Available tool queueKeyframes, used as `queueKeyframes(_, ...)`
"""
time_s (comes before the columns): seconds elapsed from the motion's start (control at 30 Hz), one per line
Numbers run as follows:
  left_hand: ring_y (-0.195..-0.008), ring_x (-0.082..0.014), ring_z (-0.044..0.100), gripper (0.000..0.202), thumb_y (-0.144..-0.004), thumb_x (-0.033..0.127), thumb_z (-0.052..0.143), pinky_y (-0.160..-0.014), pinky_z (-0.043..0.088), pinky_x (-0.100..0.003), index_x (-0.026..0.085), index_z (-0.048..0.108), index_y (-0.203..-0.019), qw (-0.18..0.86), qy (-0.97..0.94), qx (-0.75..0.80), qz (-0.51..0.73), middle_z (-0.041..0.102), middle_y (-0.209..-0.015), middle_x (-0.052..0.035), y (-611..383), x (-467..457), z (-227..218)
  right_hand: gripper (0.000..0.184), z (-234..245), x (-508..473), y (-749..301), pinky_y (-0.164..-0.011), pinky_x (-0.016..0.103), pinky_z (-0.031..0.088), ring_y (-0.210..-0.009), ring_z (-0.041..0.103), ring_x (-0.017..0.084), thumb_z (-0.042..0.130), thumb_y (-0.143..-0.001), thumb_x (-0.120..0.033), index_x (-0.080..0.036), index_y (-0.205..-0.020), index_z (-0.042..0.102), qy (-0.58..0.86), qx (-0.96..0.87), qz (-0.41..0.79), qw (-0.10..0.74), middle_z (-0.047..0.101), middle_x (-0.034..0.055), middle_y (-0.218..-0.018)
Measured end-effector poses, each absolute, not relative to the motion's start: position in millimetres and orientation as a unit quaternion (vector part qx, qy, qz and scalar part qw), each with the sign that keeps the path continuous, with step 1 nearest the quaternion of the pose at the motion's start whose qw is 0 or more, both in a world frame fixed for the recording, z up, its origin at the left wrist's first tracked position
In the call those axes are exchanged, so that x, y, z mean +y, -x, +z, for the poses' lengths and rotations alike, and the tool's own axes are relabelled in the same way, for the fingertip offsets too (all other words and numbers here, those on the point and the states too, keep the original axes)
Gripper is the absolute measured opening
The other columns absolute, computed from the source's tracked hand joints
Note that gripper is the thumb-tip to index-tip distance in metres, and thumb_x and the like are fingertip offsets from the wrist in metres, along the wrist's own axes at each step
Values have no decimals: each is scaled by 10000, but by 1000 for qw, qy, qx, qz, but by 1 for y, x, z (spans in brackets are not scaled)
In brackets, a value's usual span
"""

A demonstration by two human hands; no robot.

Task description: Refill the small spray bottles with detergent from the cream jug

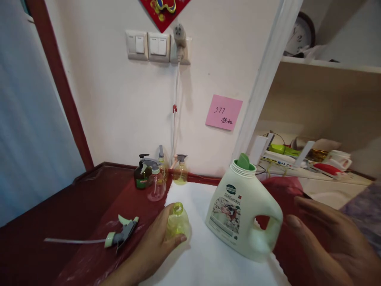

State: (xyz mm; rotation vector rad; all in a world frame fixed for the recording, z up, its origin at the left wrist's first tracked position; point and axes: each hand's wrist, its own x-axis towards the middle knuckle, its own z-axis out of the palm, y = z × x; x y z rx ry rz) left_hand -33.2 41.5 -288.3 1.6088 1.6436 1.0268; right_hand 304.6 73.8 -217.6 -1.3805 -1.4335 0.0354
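Note:
My left hand [159, 244] is wrapped round a small yellow see-through spray bottle [180, 223], which has no top on and stands on white paper [205, 262]. To its right is a large pale green detergent jug [235, 210] with its mouth uncapped and a green spout inside. My right hand [336, 242], fingers apart, is just right of the jug's handle and holds nothing. A grey and pale green spray trigger head [121, 234] with a long thin tube lies on the dark red table to the left.
Several spray bottles, among them a pink one [156, 186] and a dark green one [142, 174], stand near the wall. A plugged-in cable [176, 87] hangs behind them. Shelves at right hold a clock [300, 33], a white router [276, 161] and clutter.

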Motion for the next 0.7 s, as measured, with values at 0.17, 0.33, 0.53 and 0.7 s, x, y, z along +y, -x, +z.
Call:
queueKeyframes(0.17,-1451,-316,423,724,-828,337,664,-1219,301,-498,201,374,-1478,317,-613,623,367,483,-1559,-152,31,41,-286,676,-250,114,-322,-877,411,593,-1159,663,333,657,-781,-681,-242,-1293,618,581,-602,244,490,688,100,-1314)
queueKeyframes(0.33,-1440,-323,440,735,-820,345,662,-1215,308,-507,209,385,-1487,309,-611,631,365,491,-1558,-148,29,36,-279,667,-254,124,-300,-615,290,589,-765,701,227,758,-720,-652,-193,-1195,662,569,-547,305,533,762,63,-1014)
queueKeyframes(0.53,-1452,-325,436,740,-810,334,672,-1227,304,-514,221,400,-1490,302,-613,633,364,486,-1569,-134,29,35,-279,660,-233,115,-275,-494,275,535,-619,641,193,783,-683,-661,-188,-1135,695,593,-518,253,562,735,52,-924)
queueKeyframes(0.7,-1428,-316,466,748,-803,347,692,-1210,338,-485,230,417,-1488,297,-617,632,362,517,-1544,-116,29,36,-278,694,-216,112,-276,-602,348,603,-827,726,295,761,-596,-721,-221,-1074,703,606,-590,171,505,758,91,-1054)
